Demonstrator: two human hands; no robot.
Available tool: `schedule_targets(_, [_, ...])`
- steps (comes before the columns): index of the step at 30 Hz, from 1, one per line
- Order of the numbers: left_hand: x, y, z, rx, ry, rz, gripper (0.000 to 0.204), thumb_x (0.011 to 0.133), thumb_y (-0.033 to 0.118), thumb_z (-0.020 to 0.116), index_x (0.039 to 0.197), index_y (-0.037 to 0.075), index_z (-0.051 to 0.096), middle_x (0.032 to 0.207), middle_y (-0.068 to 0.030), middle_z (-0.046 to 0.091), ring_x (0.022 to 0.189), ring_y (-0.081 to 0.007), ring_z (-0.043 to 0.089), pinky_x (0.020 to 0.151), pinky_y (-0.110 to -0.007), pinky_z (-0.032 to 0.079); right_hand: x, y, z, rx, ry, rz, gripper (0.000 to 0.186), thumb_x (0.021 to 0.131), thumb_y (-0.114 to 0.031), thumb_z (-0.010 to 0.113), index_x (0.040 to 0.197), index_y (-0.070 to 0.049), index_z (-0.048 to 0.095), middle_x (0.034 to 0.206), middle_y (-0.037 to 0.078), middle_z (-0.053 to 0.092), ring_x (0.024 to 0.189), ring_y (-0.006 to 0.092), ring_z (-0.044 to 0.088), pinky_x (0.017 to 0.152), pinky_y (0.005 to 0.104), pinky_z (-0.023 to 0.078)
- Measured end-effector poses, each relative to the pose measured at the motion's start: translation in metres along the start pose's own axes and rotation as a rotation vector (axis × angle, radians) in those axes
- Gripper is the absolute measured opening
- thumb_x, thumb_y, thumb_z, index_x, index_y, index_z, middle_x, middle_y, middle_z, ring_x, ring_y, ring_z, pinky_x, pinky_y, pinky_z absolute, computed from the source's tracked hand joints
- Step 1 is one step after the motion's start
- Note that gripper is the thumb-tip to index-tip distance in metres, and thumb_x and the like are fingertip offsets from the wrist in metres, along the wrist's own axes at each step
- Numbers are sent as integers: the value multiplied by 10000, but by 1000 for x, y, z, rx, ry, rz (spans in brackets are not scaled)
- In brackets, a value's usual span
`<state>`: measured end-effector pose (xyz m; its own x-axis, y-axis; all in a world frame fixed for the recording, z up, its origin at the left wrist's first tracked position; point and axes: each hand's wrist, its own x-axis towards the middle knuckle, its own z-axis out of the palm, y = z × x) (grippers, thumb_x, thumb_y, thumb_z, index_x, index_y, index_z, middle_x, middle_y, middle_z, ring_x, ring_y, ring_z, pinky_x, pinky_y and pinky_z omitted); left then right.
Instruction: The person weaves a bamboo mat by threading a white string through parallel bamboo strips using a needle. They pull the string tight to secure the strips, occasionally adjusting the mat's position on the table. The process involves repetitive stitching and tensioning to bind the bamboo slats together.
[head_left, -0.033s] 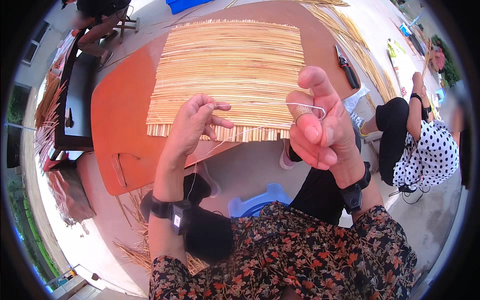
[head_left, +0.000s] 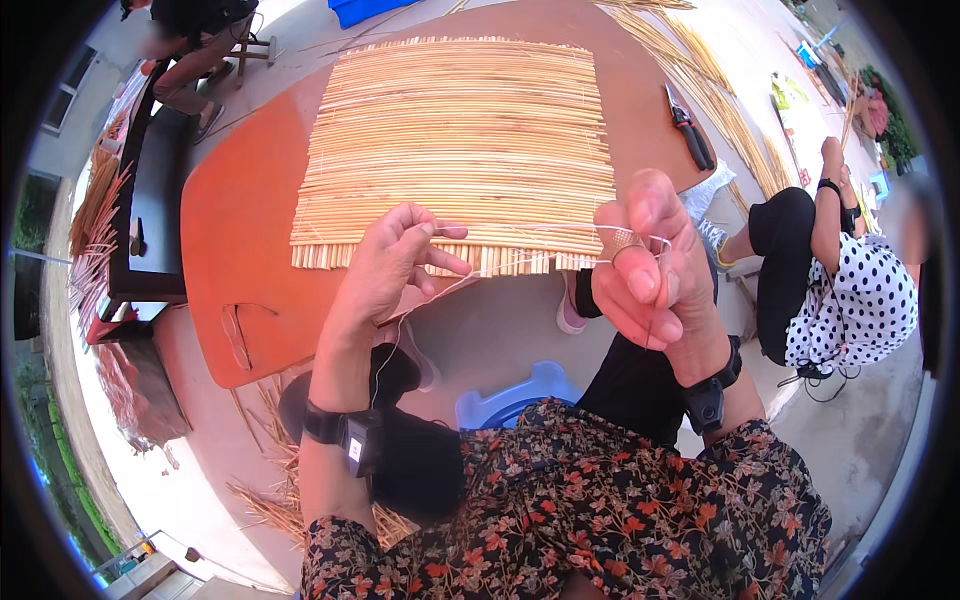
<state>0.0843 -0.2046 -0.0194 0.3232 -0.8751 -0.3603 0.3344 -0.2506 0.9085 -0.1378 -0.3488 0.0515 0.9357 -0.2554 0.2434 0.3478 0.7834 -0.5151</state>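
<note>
A mat of straight, pale straw-coloured stalks (head_left: 455, 140) lies in front of me, its near edge showing cut stalk ends. Above that edge, my left hand (head_left: 395, 255) pinches a white thread (head_left: 530, 227) between thumb and forefinger, the other fingers loosely bent. The thread stretches across to my right hand (head_left: 665, 280), which is closed on it. A metal thimble ring (head_left: 622, 243) sits on one right finger, and a thin needle (head_left: 649, 330) sticks out below the fingertips. A slack length of thread hangs below my left hand.
The mat rests on an orange-brown table (head_left: 240, 200). Pruning shears (head_left: 690, 130) lie at its right, glasses (head_left: 240, 335) at its left. Loose stalks (head_left: 690, 60) lie beyond. A blue plastic stool (head_left: 520, 395) stands below. A person in a dotted top (head_left: 850, 300) sits at right.
My right hand has lowered and moved slightly right, its raised fingers curling in more. My left hand is slightly lower, still on the thread. The mat stays in place.
</note>
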Motion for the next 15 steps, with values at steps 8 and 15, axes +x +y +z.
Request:
schedule_targets(8, [-154, -85, 82, -260, -278, -266, 138, 1001, 158, 504, 993, 27, 461, 1009, -266, 656, 611, -264, 711, 390, -230, 500, -137, 12, -30, -91, 468, -153, 159, 955, -197, 659, 980, -70, 567, 981, 13, 523, 613, 57, 425, 474, 186, 415])
schedule_targets(15, [-221, -81, 101, -491, -198, 44, 143, 1001, 155, 502, 966, 31, 439, 898, -246, 653, 556, -256, 681, 371, -249, 476, -164, 16, -20, 117, 380, -113, 152, 1005, -252, 585, 973, -104, 572, 841, -6, 565, 590, 55, 447, 455, 193, 389])
